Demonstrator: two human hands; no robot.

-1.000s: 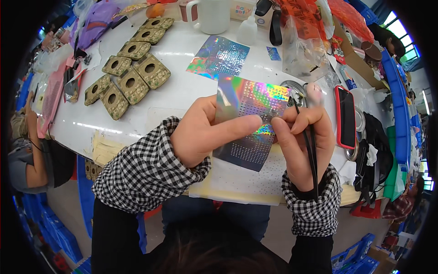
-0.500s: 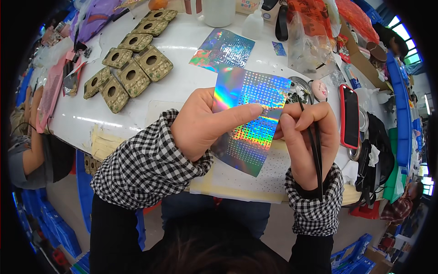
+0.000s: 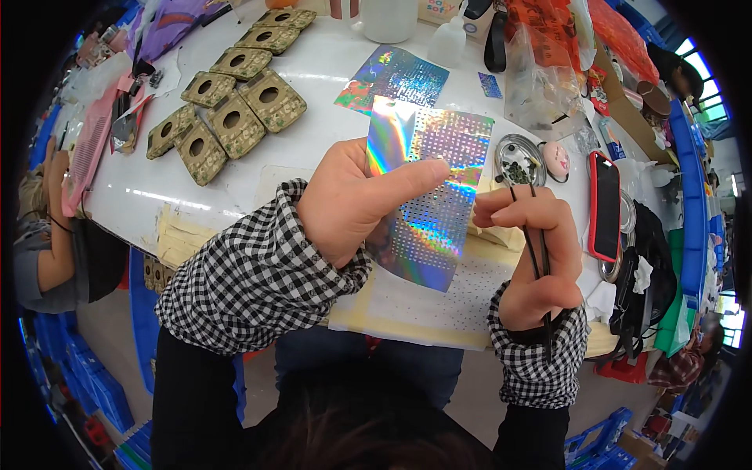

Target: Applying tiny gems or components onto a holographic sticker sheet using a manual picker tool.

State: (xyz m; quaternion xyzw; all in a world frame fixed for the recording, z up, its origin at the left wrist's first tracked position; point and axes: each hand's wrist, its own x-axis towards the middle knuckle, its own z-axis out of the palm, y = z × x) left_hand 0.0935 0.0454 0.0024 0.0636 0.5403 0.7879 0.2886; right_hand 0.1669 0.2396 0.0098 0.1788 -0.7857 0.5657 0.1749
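Observation:
My left hand (image 3: 341,205) is closed on a shiny rainbow-silver sticker sheet (image 3: 429,239) covered with rows of tiny squares. Its thumb presses flat on the sheet's face, and the other fingers are hidden behind. Just right of the sheet, my right hand (image 3: 552,239) holds black tweezers (image 3: 547,337) between curled fingers. The tweezers' tips point away from me, near a round metal dish (image 3: 507,142) of small dark bits. Beneath both hands lies a pale dotted sheet (image 3: 392,309). A second rainbow sheet (image 3: 395,78), partly bare, rests flat beyond my left hand.
Several camouflage pieces (image 3: 232,120) with round holes lie at the far left. A red-cased phone (image 3: 603,205) and a pink round item (image 3: 557,160) are to the right. A white squeeze bottle (image 3: 448,43) stands at the back. Another person's arm (image 3: 55,227) shows at left.
My right fingers have moved slightly away from the sheet's right edge and loosened their pinch, with the thumb drawn back. The sheet has tilted a little in my left hand.

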